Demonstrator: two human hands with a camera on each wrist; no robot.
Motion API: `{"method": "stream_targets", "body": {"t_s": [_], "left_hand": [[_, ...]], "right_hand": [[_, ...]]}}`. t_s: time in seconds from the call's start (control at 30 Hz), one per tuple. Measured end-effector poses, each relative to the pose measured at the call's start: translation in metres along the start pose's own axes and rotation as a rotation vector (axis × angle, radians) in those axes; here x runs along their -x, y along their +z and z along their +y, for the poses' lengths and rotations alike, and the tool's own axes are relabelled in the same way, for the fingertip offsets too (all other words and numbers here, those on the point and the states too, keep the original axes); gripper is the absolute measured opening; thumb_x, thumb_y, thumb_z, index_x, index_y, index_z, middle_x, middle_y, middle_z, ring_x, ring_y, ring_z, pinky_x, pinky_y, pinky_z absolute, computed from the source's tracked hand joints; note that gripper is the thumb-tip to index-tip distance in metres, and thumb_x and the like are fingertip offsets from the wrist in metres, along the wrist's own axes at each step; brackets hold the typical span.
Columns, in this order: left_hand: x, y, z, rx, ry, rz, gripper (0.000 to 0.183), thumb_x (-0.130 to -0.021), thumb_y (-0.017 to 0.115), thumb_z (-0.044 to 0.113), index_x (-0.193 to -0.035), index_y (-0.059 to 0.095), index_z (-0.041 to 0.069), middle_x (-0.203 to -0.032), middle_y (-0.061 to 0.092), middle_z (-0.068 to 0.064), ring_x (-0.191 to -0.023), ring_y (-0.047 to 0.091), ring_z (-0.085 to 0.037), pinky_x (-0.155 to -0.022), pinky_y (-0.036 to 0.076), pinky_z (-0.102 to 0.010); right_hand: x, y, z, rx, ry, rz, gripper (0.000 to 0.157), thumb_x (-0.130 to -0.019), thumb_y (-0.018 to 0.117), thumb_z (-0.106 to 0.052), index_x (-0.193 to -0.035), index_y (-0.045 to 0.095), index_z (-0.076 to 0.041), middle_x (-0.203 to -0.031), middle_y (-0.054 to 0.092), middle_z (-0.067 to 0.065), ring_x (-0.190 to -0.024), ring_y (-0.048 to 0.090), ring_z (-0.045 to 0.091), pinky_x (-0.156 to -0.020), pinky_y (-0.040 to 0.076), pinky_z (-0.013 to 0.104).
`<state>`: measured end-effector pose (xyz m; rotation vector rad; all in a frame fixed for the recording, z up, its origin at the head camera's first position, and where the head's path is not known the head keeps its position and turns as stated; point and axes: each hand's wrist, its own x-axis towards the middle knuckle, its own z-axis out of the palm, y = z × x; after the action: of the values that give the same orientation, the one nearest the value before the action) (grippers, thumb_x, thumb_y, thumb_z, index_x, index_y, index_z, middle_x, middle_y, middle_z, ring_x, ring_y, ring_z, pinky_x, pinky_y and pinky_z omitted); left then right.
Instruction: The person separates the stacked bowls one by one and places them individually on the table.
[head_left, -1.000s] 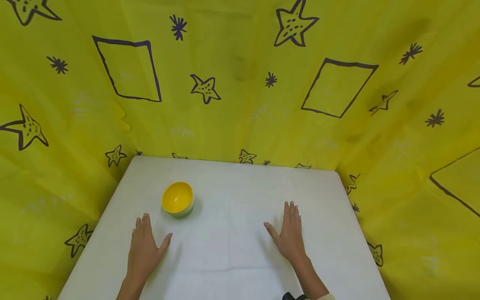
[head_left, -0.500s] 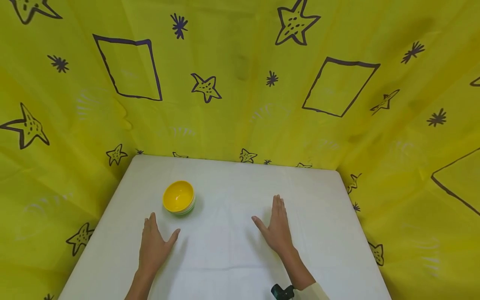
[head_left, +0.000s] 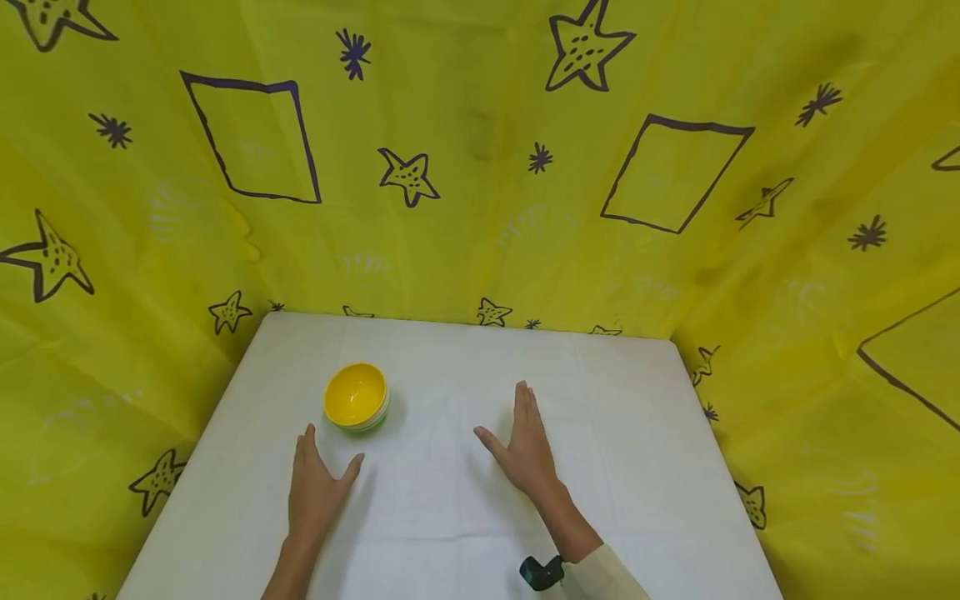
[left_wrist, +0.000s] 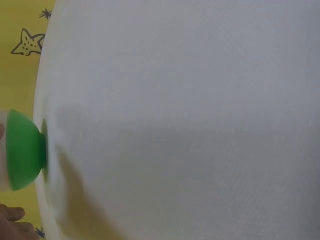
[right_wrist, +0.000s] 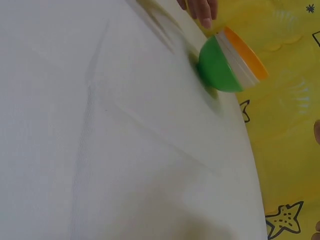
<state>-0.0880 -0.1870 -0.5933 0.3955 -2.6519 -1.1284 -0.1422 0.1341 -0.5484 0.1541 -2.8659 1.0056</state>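
Observation:
A stack of nested bowls [head_left: 356, 396] stands upright at the left of the table in the head view. Its top bowl is yellow inside; the right wrist view shows a green bowl [right_wrist: 216, 66] at the bottom, with white and orange bands above. My left hand [head_left: 313, 496] hovers just in front of the stack, fingers extended and thumb spread, holding nothing. Farther right, my right hand [head_left: 527, 454] is held over the table, its fingers straight and thumb apart, also holding nothing. The green bowl [left_wrist: 22, 150] appears at the left edge of the left wrist view.
A white cloth covers the table [head_left: 450, 500]. Yellow curtains [head_left: 465, 167] with drawn stars and frames surround its back and sides. A dark device [head_left: 542, 573] is worn at the right wrist, by a pale sleeve [head_left: 600, 575].
My right hand has moved left and slightly forward over the table. The left hand has shifted right, closer to the bowls. The bowls have stayed in place.

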Motion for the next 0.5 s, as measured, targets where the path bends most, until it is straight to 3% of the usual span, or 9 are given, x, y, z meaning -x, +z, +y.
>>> {"method": "stream_targets", "body": {"t_s": [0.23, 0.5], "left_hand": [[0.0, 0.008, -0.003, 0.006, 0.001, 0.022, 0.103, -0.076, 0.076, 0.043, -0.148, 0.015, 0.0, -0.147, 0.023, -0.03, -0.134, 0.023, -0.044, -0.104, 0.025, -0.058], [-0.008, 0.013, -0.001, 0.02, 0.011, 0.024, 0.102, -0.077, 0.075, 0.044, -0.147, 0.016, -0.001, -0.147, 0.024, -0.028, -0.135, 0.021, -0.043, -0.107, 0.021, -0.055]], "right_hand": [[-0.005, 0.014, -0.013, -0.022, 0.012, -0.051, 0.105, -0.08, 0.052, -0.071, -0.152, 0.003, -0.011, -0.157, 0.005, 0.003, -0.142, 0.004, 0.016, -0.112, 0.015, 0.042], [-0.012, 0.027, -0.026, -0.044, 0.008, -0.056, 0.107, -0.077, 0.051, -0.074, -0.152, 0.005, -0.014, -0.157, 0.01, 0.004, -0.142, 0.009, 0.018, -0.111, 0.019, 0.044]]}}
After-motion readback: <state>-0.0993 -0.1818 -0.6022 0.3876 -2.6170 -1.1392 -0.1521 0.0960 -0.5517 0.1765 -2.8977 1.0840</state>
